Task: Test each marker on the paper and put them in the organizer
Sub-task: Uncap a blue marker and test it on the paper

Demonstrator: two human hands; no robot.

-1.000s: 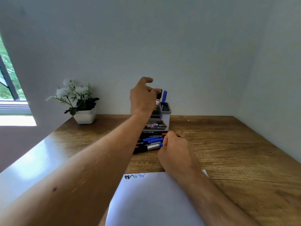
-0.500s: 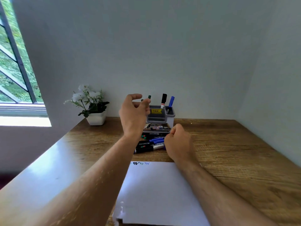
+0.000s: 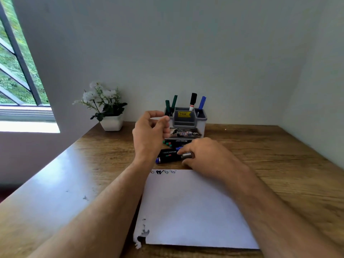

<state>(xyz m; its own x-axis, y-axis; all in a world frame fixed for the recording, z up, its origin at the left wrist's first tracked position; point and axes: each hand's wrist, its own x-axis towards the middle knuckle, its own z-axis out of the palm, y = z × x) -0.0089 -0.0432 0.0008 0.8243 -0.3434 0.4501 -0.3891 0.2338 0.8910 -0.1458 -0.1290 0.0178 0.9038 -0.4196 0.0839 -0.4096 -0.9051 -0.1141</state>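
Right hand [image 3: 206, 155] down on the desk [image 3: 270, 155], fingers curled round a marker [image 3: 168, 159] with a blue end and a silvery band, pinching it near the band. Marker lying flat, nearly level with the far edge of the paper [image 3: 189, 207], blue end pointing left. Left hand [image 3: 149, 135] raised above the desk, fingers loosely curled, thumb and forefinger apart, holding nothing. Hangs just in front of the left side of the organizer [image 3: 188, 120].

More loose markers [image 3: 176, 144] heaped on the desk between the two hands and the organizer, dark barrels with green, red and blue ends; exact count hard to tell. Flat printed pack [image 3: 186, 133] lying just in front of the organizer, touching or nearly touching it.

Grey organizer standing at the back of the desk near the wall, yellow label on its front. Two green markers [image 3: 172, 107] upright in its left compartment, a black-capped marker [image 3: 192, 101] and a blue marker [image 3: 202, 103] leaning in the right part.

White paper flat on the desk close to the body, small scribbles [image 3: 164, 172] in a row along its far left edge, near left corner torn and smudged. Both forearms crossing the sheet's sides.

Potted white flowers [image 3: 106, 107] at the back left corner of the desk. Window [image 3: 16, 71] with greenery at far left.
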